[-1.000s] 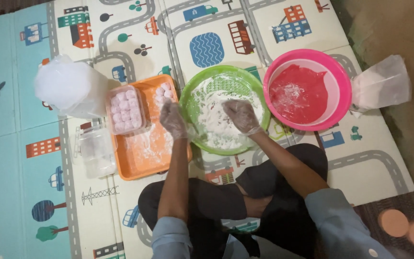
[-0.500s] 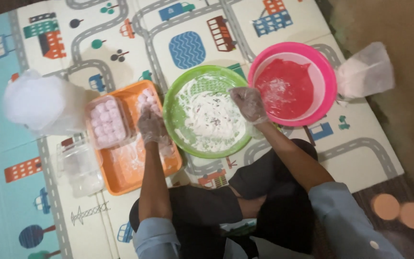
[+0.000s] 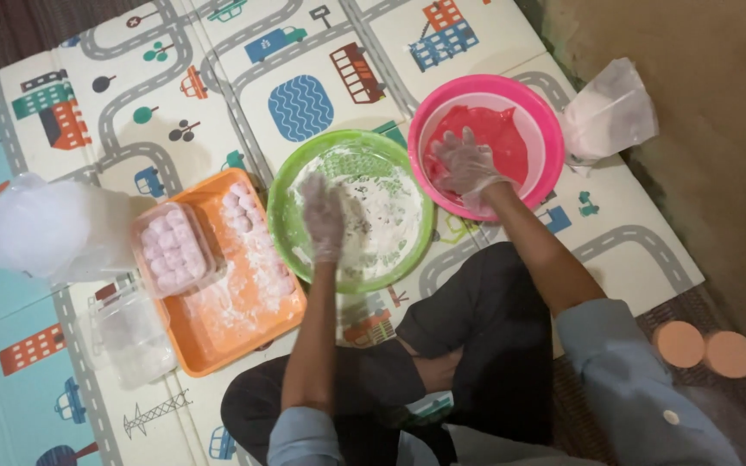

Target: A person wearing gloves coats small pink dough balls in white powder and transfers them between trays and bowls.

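I sit on a play mat printed with roads and houses. My left hand (image 3: 324, 217), in a thin clear glove, hovers flat over the green bowl (image 3: 280, 200), which is dusted with white flour. My right hand (image 3: 466, 166), also gloved, reaches into the pink bowl (image 3: 546, 121) and rests on the red dough (image 3: 494, 136) inside it, fingers spread. Whether it grips the dough is unclear. Left of the green bowl lies an orange tray (image 3: 218, 336) holding flour and a row of pale pink balls (image 3: 246, 205).
A clear box of pink balls (image 3: 170, 250) sits on the tray's left edge, an empty clear box (image 3: 131, 336) below it. A large puffy plastic bag (image 3: 41, 229) lies far left, a smaller bag (image 3: 610, 108) right of the pink bowl. Two round orange discs (image 3: 703, 348) lie near my right elbow.
My right hand moved from the green bowl's rim into the pink bowl. My left hand moved from the orange tray's edge to above the green bowl. The view shifted.
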